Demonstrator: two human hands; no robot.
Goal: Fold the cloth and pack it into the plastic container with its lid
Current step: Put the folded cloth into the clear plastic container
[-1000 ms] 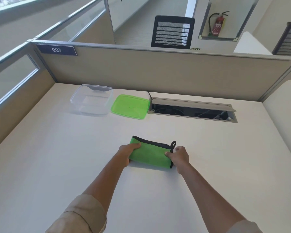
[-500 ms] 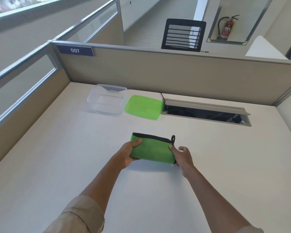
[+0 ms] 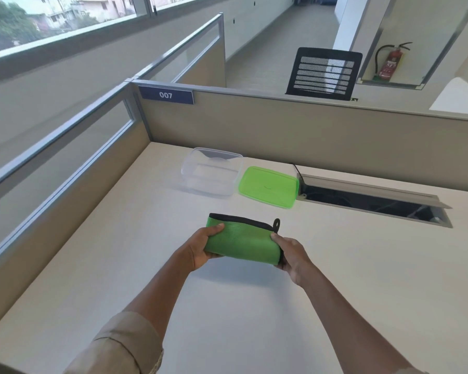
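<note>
The green cloth (image 3: 242, 240), folded into a narrow rectangle with a black edge and a small black loop, is held above the white desk, casting a shadow below. My left hand (image 3: 200, 248) grips its left end and my right hand (image 3: 291, 255) grips its right end. The clear plastic container (image 3: 211, 175) stands open and empty farther back on the desk. Its green lid (image 3: 268, 186) lies flat beside the container on the right.
An open cable slot (image 3: 373, 202) with a raised grey flap is cut into the desk right of the lid. Beige partition walls (image 3: 281, 139) close the desk at the back and left. A black mesh chair (image 3: 323, 74) stands beyond the partition.
Both hands have lifted the folded cloth off the desk and carried it slightly forward; my thumbs now clamp its ends. The camera has tilted up and turned left.
</note>
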